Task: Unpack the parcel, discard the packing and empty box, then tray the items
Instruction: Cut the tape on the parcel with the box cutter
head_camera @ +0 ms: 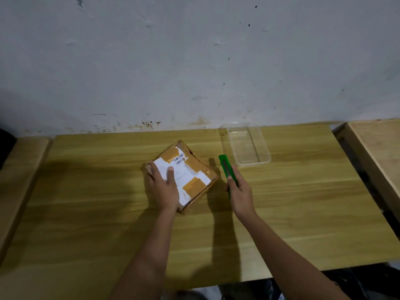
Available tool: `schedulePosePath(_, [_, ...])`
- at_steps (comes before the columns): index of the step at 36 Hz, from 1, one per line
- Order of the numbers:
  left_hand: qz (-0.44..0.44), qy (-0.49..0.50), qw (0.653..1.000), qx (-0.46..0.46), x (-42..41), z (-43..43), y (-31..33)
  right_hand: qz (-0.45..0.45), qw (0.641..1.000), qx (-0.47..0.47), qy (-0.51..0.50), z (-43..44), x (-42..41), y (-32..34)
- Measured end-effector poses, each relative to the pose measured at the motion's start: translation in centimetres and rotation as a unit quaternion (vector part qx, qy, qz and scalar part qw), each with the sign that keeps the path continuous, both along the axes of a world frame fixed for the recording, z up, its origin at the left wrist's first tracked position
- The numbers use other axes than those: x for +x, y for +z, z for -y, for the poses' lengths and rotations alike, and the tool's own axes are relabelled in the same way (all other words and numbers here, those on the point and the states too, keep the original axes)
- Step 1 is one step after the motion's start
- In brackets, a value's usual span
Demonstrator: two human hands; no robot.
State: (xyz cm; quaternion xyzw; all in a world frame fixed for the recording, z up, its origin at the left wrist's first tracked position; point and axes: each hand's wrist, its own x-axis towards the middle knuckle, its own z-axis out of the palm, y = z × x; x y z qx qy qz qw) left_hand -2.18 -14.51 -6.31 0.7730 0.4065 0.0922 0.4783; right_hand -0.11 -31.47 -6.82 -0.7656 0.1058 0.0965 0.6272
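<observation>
A taped cardboard parcel (190, 169) with a white shipping label lies closed, turned at an angle, in the middle of the wooden table (108, 213). My left hand (165, 187) lies on its near left part, fingers over the left edge and thumb on the label. My right hand (239, 192) grips a green utility knife (226, 167) just right of the parcel, its tip pointing away from me. A clear plastic tray (249, 146) stands empty at the back right of the table.
A stained white wall (194, 61) runs along the table's back edge. A lower wooden surface (19, 169) adjoins on the left, another wooden table (376, 148) on the right. A dark object (5, 146) sits at the far left edge.
</observation>
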Motion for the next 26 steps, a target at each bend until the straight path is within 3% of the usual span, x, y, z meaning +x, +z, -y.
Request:
schedulePosePath(10, [0.009, -0.169, 0.986, -0.002, 1.3, -6.7, -0.6, 0.022, 0.996, -0.085, 0.027, -2.5, 2.3, -1.7])
schedulePosePath(26, [0.034, -0.181, 0.982, -0.034, 1.4, -7.4, -1.7, 0.067, 0.931, -0.358, 0.043, -7.8, 9.5, -4.6])
